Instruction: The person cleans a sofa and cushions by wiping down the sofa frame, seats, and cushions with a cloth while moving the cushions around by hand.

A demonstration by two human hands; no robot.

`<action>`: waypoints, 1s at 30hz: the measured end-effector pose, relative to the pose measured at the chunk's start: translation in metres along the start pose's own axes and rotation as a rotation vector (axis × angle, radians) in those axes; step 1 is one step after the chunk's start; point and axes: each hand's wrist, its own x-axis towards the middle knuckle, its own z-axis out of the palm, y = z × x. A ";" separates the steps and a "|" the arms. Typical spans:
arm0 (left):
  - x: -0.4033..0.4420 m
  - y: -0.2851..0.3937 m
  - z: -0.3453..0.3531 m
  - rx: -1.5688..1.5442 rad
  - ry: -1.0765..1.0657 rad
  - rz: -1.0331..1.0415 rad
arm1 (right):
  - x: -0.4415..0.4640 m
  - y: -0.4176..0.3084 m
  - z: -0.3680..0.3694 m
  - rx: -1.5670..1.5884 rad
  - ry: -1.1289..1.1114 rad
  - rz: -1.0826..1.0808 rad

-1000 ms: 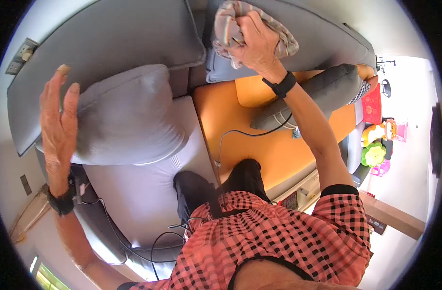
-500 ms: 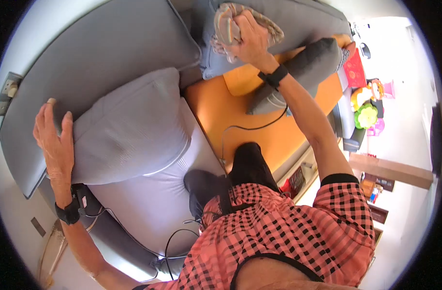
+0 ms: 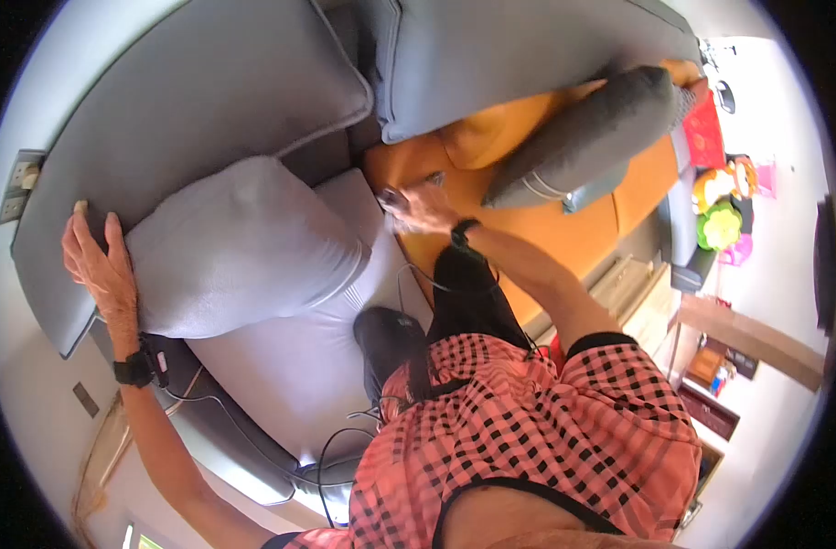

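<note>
My left hand (image 3: 100, 265) lies with fingers stretched out on the grey sofa backrest (image 3: 208, 82), right beside a light grey pillow (image 3: 244, 242). My right hand (image 3: 427, 209) is low over the seam between the pale seat (image 3: 253, 375) and the orange seat (image 3: 564, 229), smeared by motion. It is closed around a crumpled cloth (image 3: 395, 198), of which only small bits show past the fingers. Most of the cloth is hidden by the hand.
A dark grey cushion (image 3: 587, 137) leans on the orange seat against another backrest (image 3: 528, 64). Thin cables (image 3: 244, 439) run from my left wrist across the seat. A wall socket (image 3: 20, 188) is at the left. Toys (image 3: 718, 224) sit at the far right.
My right hand has come down from the second backrest to the seat seam, bringing the cloth along. My left hand stays by the light grey pillow, which looks slightly shifted.
</note>
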 end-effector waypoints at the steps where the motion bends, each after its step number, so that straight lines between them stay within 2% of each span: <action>1: 0.000 -0.012 -0.003 0.003 0.043 0.027 | -0.009 0.019 0.032 0.078 0.042 0.000; 2: -0.004 -0.020 -0.011 0.011 0.062 0.022 | -0.022 0.029 0.059 0.156 0.077 0.003; 4: -0.007 -0.033 -0.023 0.011 0.096 0.029 | -0.047 -0.005 0.040 0.283 0.112 -0.130; 5: -0.008 -0.042 -0.028 0.011 0.097 0.031 | -0.058 -0.023 0.033 0.667 0.022 -0.100; 7: -0.008 -0.063 -0.033 0.038 0.084 0.015 | -0.064 -0.061 -0.010 0.963 -0.229 -0.071; 10: -0.017 -0.083 -0.053 0.044 0.126 0.002 | -0.076 -0.089 0.007 1.404 -0.354 -0.106; 11: -0.018 -0.092 -0.059 0.040 0.129 -0.013 | -0.066 -0.098 0.015 1.692 -0.526 -0.150; 13: -0.020 -0.113 -0.061 0.049 0.160 0.031 | -0.056 -0.142 -0.008 1.597 -0.639 -0.083; 15: -0.030 -0.126 -0.059 0.048 0.169 0.023 | -0.067 -0.202 -0.077 1.112 -0.359 -0.204; 18: -0.048 -0.146 -0.054 0.066 0.173 0.018 | -0.079 -0.263 -0.179 0.675 0.098 -0.779; 20: -0.053 -0.159 -0.056 0.080 0.181 0.019 | -0.086 -0.300 -0.207 0.722 0.309 -0.872; 21: -0.055 -0.167 -0.054 0.098 0.188 0.013 | -0.086 -0.315 -0.211 0.740 0.418 -0.921; 24: -0.063 -0.183 -0.059 0.098 0.204 -0.003 | -0.065 -0.348 -0.210 0.484 0.568 -0.955; 27: -0.070 -0.202 -0.058 0.164 0.249 -0.013 | -0.028 -0.376 -0.175 0.256 0.610 -0.839; 30: -0.075 -0.204 -0.069 0.130 0.262 -0.067 | -0.026 -0.395 -0.164 0.101 0.641 -0.876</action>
